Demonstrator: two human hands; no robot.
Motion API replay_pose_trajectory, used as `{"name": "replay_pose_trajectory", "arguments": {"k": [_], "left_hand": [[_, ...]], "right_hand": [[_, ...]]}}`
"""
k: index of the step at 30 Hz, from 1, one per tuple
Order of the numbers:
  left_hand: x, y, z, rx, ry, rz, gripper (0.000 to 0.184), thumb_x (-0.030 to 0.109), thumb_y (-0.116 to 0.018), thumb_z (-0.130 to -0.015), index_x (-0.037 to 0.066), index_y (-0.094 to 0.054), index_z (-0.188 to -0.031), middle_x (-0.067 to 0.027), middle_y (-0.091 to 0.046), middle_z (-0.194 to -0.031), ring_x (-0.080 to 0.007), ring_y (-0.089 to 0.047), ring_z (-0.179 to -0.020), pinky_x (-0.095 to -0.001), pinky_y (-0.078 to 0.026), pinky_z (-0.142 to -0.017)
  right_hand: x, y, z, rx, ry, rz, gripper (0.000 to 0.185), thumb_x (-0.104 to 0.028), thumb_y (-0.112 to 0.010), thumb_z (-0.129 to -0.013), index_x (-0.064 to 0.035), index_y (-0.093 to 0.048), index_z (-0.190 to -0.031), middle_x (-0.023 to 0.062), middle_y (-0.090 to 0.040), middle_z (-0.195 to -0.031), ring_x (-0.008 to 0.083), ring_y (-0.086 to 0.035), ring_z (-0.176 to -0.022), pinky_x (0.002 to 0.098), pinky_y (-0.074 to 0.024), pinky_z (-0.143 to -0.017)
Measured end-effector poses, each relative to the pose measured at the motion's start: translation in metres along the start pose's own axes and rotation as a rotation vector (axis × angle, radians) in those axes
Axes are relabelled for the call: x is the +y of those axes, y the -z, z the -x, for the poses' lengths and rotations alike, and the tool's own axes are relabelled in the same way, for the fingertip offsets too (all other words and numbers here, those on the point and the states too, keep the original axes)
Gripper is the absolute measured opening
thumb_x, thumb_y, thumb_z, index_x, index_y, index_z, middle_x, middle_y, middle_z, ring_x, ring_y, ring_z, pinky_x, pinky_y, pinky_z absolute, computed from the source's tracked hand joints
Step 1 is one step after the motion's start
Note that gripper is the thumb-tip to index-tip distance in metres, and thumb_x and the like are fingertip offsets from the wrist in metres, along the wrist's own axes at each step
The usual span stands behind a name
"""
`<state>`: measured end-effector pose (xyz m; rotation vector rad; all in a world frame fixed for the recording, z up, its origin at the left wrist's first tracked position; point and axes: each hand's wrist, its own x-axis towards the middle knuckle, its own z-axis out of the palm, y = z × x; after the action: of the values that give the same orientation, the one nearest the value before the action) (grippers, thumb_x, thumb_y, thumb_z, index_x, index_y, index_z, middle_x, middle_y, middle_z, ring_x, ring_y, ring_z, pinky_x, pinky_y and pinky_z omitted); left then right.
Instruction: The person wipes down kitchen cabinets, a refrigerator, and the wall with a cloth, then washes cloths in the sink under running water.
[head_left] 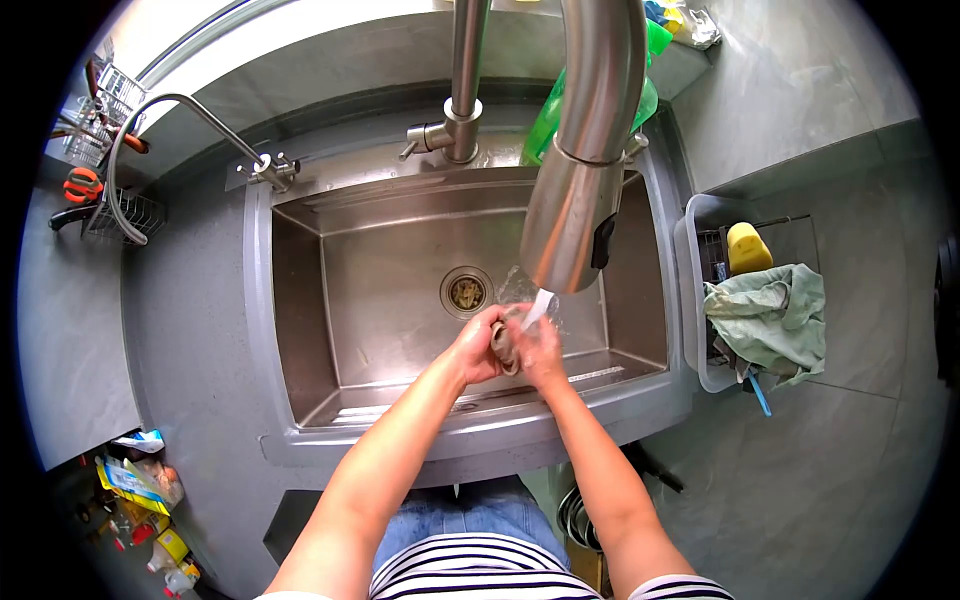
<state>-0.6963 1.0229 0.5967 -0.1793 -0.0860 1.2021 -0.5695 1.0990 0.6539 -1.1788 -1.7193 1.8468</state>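
Over the sink (pixel 380 260), both hands are together around a bunched, wet, brownish-grey cloth (pixel 505 352). My left hand (pixel 476 348) is closed on it from the left. My right hand (pixel 541 350) presses against it from the right, its fingers partly blurred by splashing water. Water (pixel 540 305) runs from the large metal faucet (pixel 575 220) onto the right hand and splashes around the fingers. The inner side of the cloth is hidden by the hands. Just up and left of the hands lies the drain (pixel 467 292), with greenish-brown scraps in its strainer.
A green bottle (pixel 545 125) stands behind the faucet. To the right, a clear plastic bin (pixel 690 290) holds a yellow sponge (pixel 748 248) and a pale green cloth (pixel 770 310). A thin curved tap (pixel 200 105) and orange-handled scissors (pixel 83 185) are at left. Packages (pixel 140 485) lie lower left.
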Motion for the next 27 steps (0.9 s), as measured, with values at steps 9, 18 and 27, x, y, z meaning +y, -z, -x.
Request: {"name": "replay_pose_trajectory", "arguments": {"k": [9,18,27], "left_hand": [[0.000,-0.008,-0.006,0.330,0.038,-0.070,0.058,0.064,-0.039,-0.096,0.013,-0.061,-0.110,-0.0065,-0.067,-0.103,-0.0186,-0.065,-0.092,-0.0365,-0.058,-0.072],[-0.013,-0.066,-0.008,0.744,-0.125,-0.302,0.068,0.067,-0.027,-0.096,0.011,-0.057,-0.121,-0.0093,-0.064,-0.113,-0.0249,-0.064,-0.103,-0.0432,-0.053,-0.090],[-0.013,-0.040,-0.019,0.751,-0.266,0.058,0.064,0.059,-0.031,-0.100,0.003,-0.060,-0.111,-0.0138,-0.065,-0.104,-0.0269,-0.064,-0.097,-0.0420,-0.054,-0.087]], "right_hand": [[-0.040,-0.011,0.028,-0.189,0.649,0.772,0.022,-0.017,-0.070,-0.082,-0.0053,-0.058,-0.096,0.0147,-0.056,-0.113,0.0350,-0.052,-0.105,0.0417,-0.0440,-0.087],[-0.027,-0.019,0.006,0.006,0.206,0.282,0.031,-0.024,-0.067,-0.086,-0.0019,-0.057,-0.105,0.0155,-0.061,-0.109,0.0349,-0.056,-0.106,0.0435,-0.0452,-0.090],[-0.027,-0.009,0.008,-0.059,0.640,0.709,0.030,-0.027,-0.066,-0.086,-0.0036,-0.058,-0.101,0.0183,-0.060,-0.104,0.0376,-0.056,-0.102,0.0448,-0.0458,-0.086]]}}
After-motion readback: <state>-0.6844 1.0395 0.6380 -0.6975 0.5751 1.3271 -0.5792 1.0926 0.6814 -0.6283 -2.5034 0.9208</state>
